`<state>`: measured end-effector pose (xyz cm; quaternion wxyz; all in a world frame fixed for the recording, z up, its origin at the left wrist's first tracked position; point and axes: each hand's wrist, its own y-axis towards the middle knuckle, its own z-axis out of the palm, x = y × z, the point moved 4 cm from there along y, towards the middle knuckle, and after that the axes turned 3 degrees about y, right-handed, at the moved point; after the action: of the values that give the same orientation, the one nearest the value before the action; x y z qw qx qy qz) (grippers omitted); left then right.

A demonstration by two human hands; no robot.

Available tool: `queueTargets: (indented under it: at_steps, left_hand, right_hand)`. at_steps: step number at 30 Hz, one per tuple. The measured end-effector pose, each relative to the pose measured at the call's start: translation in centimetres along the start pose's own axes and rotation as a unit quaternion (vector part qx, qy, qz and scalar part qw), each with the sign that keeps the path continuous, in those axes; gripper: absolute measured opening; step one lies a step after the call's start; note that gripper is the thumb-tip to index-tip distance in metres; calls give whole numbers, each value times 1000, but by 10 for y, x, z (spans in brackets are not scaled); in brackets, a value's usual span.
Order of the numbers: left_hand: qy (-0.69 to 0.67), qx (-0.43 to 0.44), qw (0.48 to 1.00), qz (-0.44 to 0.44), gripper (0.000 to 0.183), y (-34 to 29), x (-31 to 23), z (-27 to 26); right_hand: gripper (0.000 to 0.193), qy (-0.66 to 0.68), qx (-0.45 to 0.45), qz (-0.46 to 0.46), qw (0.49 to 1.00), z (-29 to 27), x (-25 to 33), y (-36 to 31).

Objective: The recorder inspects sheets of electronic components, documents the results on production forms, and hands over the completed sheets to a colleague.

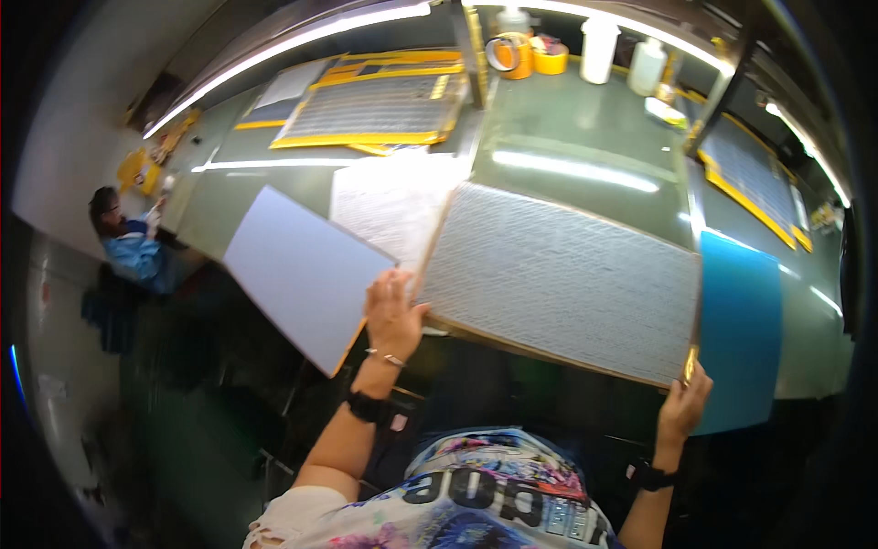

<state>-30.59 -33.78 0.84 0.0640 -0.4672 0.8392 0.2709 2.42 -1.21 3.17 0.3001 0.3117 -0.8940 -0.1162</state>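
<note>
A large grey panel [567, 284] with a fine textured surface and thin brownish edges lies tilted before me, its near edge over the bench's front. My left hand [393, 316] is at its near left corner, fingers stretched out and thumb against the panel's edge. The fingers are also close to a plain bluish-grey board [306, 270] with an orange edge strip. My right hand [686, 401] is closed at the near right corner, round a small shiny gold-coloured piece [690, 364] against the panel's edge. The piece's kind cannot be made out.
Beneath the panels runs a green bench [585, 123]. A white sheet [384, 201] lies behind, a blue board [739, 339] at right. Farther back are yellow-edged panels [370, 105], orange tape rolls [551, 59] and white bottles [599, 50]. A person [137, 242] in blue is at far left.
</note>
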Motion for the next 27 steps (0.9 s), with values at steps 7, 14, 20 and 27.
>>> queueTargets:
  at_steps: [7, 14, 20, 27]
  left_hand:
    - [36, 173, 977, 118, 42, -2, 6, 0]
    - [51, 173, 975, 130, 43, -2, 9, 6]
    - [98, 168, 972, 133, 40, 2, 5, -10]
    - [75, 193, 969, 133, 59, 78, -10, 61]
  right_hand:
    - [43, -235, 119, -145, 954, 74, -2, 92]
    - [45, -297, 149, -79, 940, 119, -25, 149]
    - [47, -329, 185, -133, 917, 121, -16, 150]
    - [50, -312, 156, -141, 927, 122, -26, 133]
